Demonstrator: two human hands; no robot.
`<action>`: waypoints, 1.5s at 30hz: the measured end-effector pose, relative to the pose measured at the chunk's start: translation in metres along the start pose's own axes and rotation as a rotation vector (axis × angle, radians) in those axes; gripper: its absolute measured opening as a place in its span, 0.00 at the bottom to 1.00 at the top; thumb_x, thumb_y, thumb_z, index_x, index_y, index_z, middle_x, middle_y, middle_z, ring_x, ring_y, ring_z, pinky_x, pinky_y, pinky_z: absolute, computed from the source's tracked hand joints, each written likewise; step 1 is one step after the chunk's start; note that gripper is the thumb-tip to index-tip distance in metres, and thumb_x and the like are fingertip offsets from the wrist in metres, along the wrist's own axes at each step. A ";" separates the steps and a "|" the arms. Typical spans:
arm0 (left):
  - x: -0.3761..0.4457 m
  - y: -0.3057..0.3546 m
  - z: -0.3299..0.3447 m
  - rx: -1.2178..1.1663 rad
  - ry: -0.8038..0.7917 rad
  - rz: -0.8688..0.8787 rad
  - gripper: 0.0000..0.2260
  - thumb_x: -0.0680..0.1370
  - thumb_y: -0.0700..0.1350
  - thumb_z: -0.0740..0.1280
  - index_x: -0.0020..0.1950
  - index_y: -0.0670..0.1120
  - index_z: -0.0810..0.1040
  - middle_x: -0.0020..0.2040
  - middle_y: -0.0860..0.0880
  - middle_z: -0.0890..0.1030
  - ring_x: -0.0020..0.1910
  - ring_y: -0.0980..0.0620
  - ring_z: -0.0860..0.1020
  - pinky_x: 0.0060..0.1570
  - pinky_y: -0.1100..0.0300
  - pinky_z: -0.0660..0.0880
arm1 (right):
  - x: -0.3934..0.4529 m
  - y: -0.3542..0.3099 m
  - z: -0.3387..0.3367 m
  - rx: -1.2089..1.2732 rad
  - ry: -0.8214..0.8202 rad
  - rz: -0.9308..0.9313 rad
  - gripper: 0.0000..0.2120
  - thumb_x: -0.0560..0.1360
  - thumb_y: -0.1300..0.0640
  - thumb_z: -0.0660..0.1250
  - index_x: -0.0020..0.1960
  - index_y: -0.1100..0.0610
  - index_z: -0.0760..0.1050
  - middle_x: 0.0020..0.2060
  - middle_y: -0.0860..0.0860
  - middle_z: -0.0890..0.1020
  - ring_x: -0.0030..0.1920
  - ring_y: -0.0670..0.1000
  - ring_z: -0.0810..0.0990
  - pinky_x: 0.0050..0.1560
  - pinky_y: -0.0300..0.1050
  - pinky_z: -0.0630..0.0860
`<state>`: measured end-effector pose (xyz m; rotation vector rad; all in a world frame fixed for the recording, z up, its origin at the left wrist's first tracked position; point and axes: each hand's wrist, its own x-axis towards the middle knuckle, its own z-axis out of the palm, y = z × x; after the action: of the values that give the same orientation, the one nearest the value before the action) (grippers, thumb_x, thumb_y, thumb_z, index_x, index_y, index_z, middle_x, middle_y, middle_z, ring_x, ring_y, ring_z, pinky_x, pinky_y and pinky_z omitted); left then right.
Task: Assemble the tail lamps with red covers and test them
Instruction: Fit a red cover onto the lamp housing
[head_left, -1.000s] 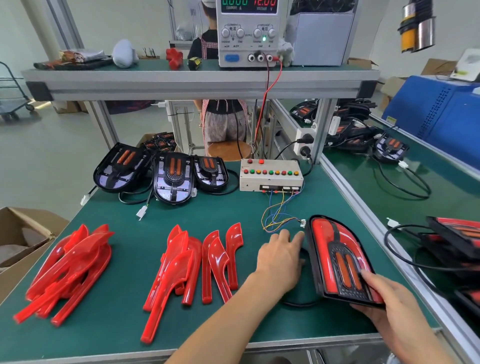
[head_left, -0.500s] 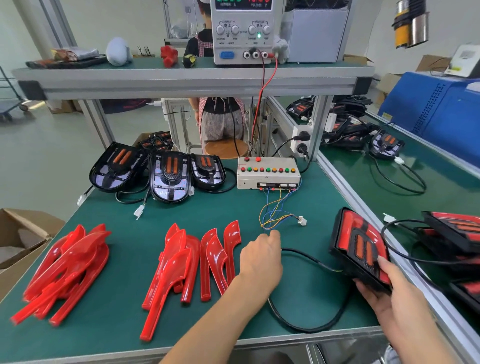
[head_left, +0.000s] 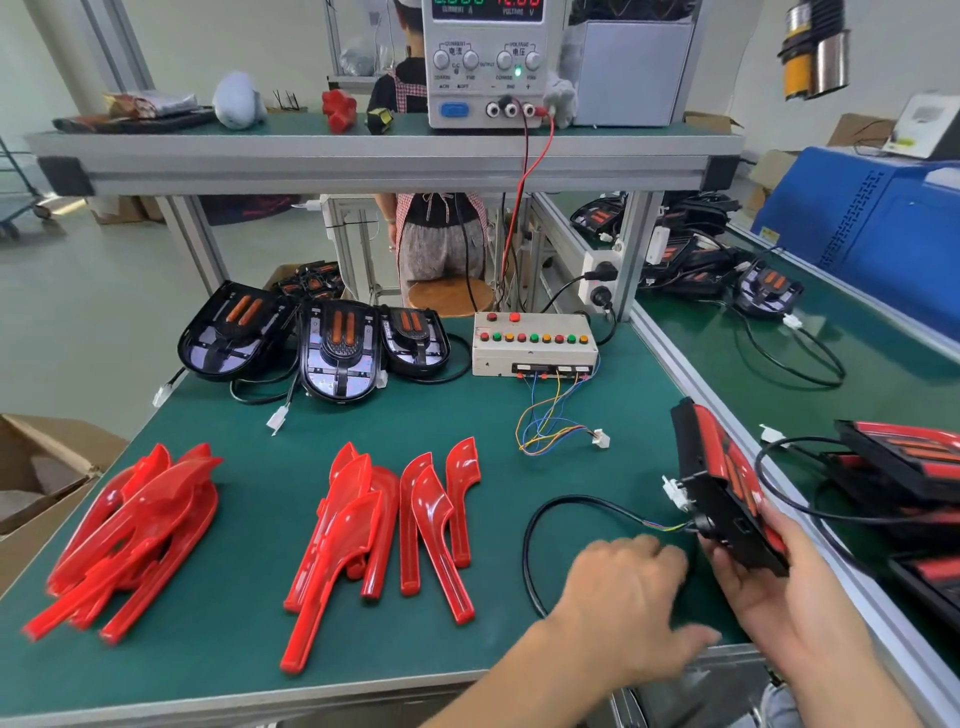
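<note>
**Assembled tail lamp gripped on edge at the right of the bench**

Right hand (head_left: 779, 587) curled round the lower end of a black-housed tail lamp with red cover (head_left: 727, 488), thumb and fingers closed on its bottom edge, palm under it. Lamp tilted up on edge, clear of the green bench mat (head_left: 260, 670), red face turned to the right, black back toward the left. Black cable (head_left: 545, 506) running from the lamp's lower back in a loop over the mat, coloured strands showing where it enters the housing; small white plug (head_left: 674, 491) just beside the lamp's back edge.

Left hand (head_left: 623, 582) blurred, lying over the near part of the cable loop, fingers bent; cannot tell whether holding the cable or only resting on it. Near the right hand, not touching the lamp.

Further left on the mat, a loose row of red curved plastic covers (head_left: 395, 525), and well apart at the left edge a heap of more red covers (head_left: 124, 540). Beyond those, three black uncovered lamp housings with orange strips (head_left: 337, 348), cables trailing. Right of them a beige test box with coloured buttons (head_left: 532, 345), its thin coloured wires (head_left: 545, 421) ending in a white connector lying free on the mat. Above on the shelf, a grey bench power supply (head_left: 485, 62) with red and black leads hanging down. On the neighbouring bench to the right, finished red-covered lamps (head_left: 904, 457).
</note>
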<state>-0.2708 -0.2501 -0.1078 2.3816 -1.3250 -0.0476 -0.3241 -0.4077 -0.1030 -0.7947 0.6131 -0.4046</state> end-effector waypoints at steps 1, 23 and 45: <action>0.002 0.005 0.003 0.031 -0.028 -0.018 0.16 0.77 0.52 0.69 0.56 0.41 0.74 0.52 0.40 0.77 0.51 0.36 0.78 0.49 0.46 0.73 | 0.000 0.000 0.000 0.005 -0.005 -0.003 0.18 0.81 0.50 0.64 0.41 0.58 0.86 0.34 0.55 0.86 0.30 0.49 0.85 0.28 0.35 0.80; -0.063 -0.028 -0.063 -0.587 0.266 -0.199 0.15 0.79 0.56 0.66 0.41 0.45 0.79 0.33 0.54 0.71 0.33 0.58 0.68 0.36 0.66 0.63 | 0.017 -0.018 0.005 -0.801 0.142 -0.044 0.14 0.74 0.52 0.77 0.45 0.65 0.85 0.33 0.56 0.87 0.30 0.53 0.85 0.33 0.46 0.80; -0.007 -0.028 -0.033 -0.406 0.341 -0.207 0.12 0.76 0.58 0.62 0.47 0.51 0.79 0.39 0.54 0.79 0.41 0.53 0.75 0.44 0.55 0.73 | -0.003 0.004 0.096 -1.067 0.081 -0.651 0.04 0.78 0.52 0.70 0.44 0.49 0.82 0.33 0.45 0.84 0.39 0.54 0.84 0.49 0.54 0.79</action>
<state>-0.2445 -0.2204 -0.0888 2.0555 -0.8196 0.0279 -0.2641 -0.3517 -0.0526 -2.0305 0.6215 -0.7112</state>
